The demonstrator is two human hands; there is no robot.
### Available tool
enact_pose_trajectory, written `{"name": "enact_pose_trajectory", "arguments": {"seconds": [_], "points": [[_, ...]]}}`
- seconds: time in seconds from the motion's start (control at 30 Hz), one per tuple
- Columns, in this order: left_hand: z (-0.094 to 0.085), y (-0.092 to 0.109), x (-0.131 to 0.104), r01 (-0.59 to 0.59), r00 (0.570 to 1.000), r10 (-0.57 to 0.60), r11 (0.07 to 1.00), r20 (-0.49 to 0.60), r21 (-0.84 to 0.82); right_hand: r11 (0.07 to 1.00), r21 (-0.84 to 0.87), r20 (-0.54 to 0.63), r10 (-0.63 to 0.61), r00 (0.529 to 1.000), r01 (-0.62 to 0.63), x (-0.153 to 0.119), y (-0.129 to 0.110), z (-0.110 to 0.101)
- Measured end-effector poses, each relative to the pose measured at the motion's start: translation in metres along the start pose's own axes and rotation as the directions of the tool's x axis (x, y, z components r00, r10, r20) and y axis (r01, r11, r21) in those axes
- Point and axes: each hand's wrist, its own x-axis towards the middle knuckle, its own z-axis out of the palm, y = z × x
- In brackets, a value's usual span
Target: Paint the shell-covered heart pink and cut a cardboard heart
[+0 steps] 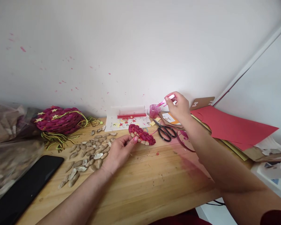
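Observation:
Pinched between the thumb and fingers of my left hand [121,150] is a piece made of peanut shells [142,135], painted dark magenta on top with bare tan shells along its lower edge. My right hand [178,104] grips a white-handled brush [169,99], its pink-stained end angled down at the rim of a small pink-stained cup [154,111]. Black-handled scissors [165,132] lie to the right of the painted piece. Loose peanut shells [93,151] are spread left of my left hand.
At the left are a magenta shell bundle [61,120] with stars and green cords, plastic bags [14,162] and a black phone [30,184]. Behind, a white sheet [112,120] holds small stars and a red strip [131,115]. Red paper [234,125] lies at the right.

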Motion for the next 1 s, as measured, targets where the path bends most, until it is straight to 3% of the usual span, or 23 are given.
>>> {"name": "enact_pose_trajectory", "arguments": {"seconds": [0.07,0.17,0.27,0.47,0.67,0.8,0.93,1.0], "points": [[0.0,-0.001,0.0,0.017,1.0,-0.017,1.0,-0.005,-0.025,0.991,-0.111,0.101,0.091,0.991,-0.08,0.017,0.007,0.013],[0.001,-0.004,0.0,0.057,0.998,-0.057,0.996,0.001,-0.068,0.949,-0.272,0.252,0.227,0.94,-0.157,0.03,0.012,0.034],[0.0,-0.006,0.001,0.078,0.997,-0.079,0.993,-0.006,-0.089,0.927,-0.333,0.318,0.284,0.905,-0.173,0.035,0.014,0.05],[-0.001,-0.003,0.002,-0.017,0.998,0.02,0.999,-0.061,0.045,0.899,-0.392,0.334,0.335,0.881,-0.193,0.034,0.018,0.062],[0.0,0.004,-0.003,-0.067,0.993,0.083,0.983,-0.083,0.173,0.903,-0.372,0.316,0.34,0.886,-0.214,0.031,0.014,0.058],[0.0,0.003,-0.003,-0.08,0.993,0.096,0.977,-0.072,0.2,0.956,-0.208,0.198,0.248,0.948,-0.206,0.027,0.014,0.042],[-0.001,0.002,-0.003,-0.112,0.99,0.129,0.968,-0.064,0.223,0.97,0.173,0.065,0.161,0.985,-0.17,0.011,0.004,0.017],[-0.001,0.001,-0.004,-0.13,0.987,0.147,0.964,-0.059,0.231,0.922,0.363,0.109,0.102,0.989,-0.135,-0.007,-0.012,0.004]]}}
